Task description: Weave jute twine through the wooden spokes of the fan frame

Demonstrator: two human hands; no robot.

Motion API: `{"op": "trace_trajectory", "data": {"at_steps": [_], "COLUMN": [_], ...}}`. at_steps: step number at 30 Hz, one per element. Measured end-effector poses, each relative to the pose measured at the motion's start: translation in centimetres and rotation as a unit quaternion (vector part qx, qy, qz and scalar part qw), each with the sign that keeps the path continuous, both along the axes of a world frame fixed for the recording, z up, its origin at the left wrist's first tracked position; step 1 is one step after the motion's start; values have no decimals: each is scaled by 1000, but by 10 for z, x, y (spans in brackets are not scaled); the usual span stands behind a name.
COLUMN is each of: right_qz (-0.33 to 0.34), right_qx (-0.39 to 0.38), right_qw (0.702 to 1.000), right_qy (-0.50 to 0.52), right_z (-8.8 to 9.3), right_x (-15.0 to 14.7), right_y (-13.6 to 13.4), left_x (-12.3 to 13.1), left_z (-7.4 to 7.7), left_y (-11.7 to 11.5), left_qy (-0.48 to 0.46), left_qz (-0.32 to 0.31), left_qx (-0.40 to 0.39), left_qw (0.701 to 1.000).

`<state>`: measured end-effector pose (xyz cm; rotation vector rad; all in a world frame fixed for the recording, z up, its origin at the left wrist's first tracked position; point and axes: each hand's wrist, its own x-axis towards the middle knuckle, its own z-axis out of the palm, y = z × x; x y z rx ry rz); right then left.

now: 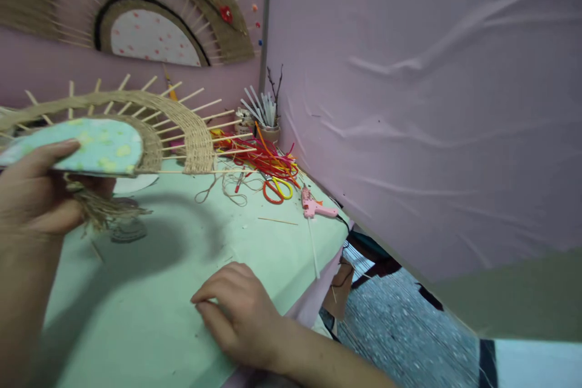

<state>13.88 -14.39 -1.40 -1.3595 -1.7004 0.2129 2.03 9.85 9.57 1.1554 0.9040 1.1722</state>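
Observation:
My left hand (50, 188) grips a half-round fan (199, 139) by its lower edge, thumb over a pale blue-green cloth centre with yellow spots. Thin sticks radiate from that centre through a band of woven twine, and their ends stick out past it. A tassel of frayed twine (97, 203) hangs under the hand. Low over the green tabletop, my right hand (239, 309) is closed, thumb and forefinger tips together. Whatever lies between those tips, if anything, is too small to make out.
At the back of the green table (182, 291) lie red and orange cords (268, 157), scissors (273, 190) and loose twine (234, 194). A pink glue gun (316, 206) rests near the right edge beside a glue stick (313, 248). A larger fan (154, 36) hangs on the wall.

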Motion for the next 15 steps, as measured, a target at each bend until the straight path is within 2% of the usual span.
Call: {"op": "trace_trajectory", "data": {"at_steps": [5,9,12,15], "right_qz": [-46,-93,-136,-172], "right_qx": [23,7,-19,-68], "right_qw": [994,988,985,981], "right_qy": [95,121,105,64], "right_z": [16,31,41,48], "right_x": [32,67,104,155], "right_y": [8,8,8,18], "left_x": [5,1,-7,-15], "left_z": [-6,-22,-38,-55], "left_y": [0,-2,-10,-25], "left_qy": [-45,-48,-30,-3], "left_qz": [34,25,2,-14], "left_qx": [-100,-154,-164,-190], "left_qw": [993,987,986,982]}}
